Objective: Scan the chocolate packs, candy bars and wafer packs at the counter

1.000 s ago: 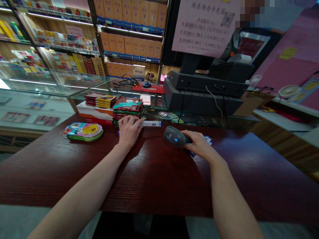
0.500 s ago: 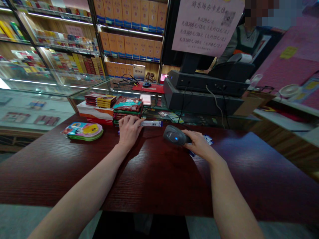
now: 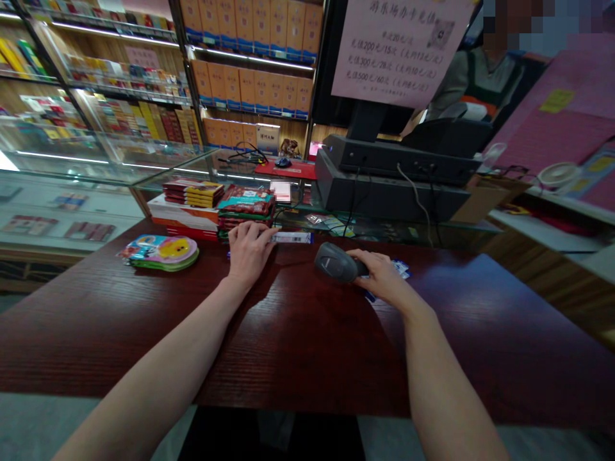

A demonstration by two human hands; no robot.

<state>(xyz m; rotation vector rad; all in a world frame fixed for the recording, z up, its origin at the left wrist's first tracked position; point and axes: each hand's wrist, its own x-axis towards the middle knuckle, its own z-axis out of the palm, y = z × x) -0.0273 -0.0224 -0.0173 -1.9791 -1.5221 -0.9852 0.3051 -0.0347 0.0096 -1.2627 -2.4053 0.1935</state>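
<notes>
Gripping one scanner [image 3: 333, 264] in right fingers [image 3: 364, 255]; left of scanner, touching one packet [image 3: 296, 237] with curled left fingers [image 3: 263, 238], hold unclear.

The right of the hands [image 3: 384, 276] grips a dark scanner [image 3: 335, 263].

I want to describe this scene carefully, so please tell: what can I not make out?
Head view, scanner: handle partly hidden by the right hand.
Head view, white strip: left part covered by the left hand.
Head view, monitor: top cut off by the picture's upper edge.
</notes>
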